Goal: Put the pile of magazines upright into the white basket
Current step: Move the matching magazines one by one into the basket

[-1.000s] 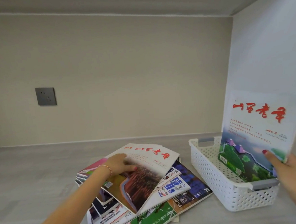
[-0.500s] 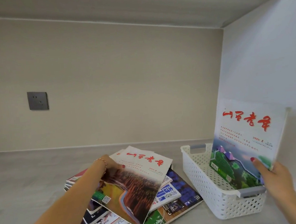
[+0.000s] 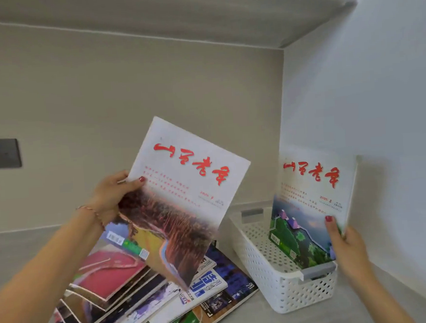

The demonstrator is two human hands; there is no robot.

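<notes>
The left hand (image 3: pixel 111 196) pinches a magazine with a reddish forest cover (image 3: pixel 182 201) at its left edge, thumb on the front and the other fingers hidden behind, holding it tilted in the air above the pile and to the left of the white basket (image 3: pixel 285 279). The right hand (image 3: pixel 346 248) grips a second magazine, the one with a green hillside cover (image 3: pixel 308 210), at its lower right edge, thumb across the front. That one stands nearly upright inside the basket at its right side, close to the side wall (image 3: pixel 380 124).

The pile of magazines (image 3: pixel 145 287) lies fanned and uneven on the grey surface (image 3: pixel 255 317), just left of the basket, its nearest corner close to the basket's wall.

Risks, as I judge them: the standing magazine seems to rely on the right hand, so if released it may slump or slide flat. The lifted one is held by one edge only and may droop, twist or catch the basket rim going in. The fanned pile could slip further if bumped.

Count: one basket, two magazines in hand, and a pile showing at least six covers; the exact number cannot be told.
</notes>
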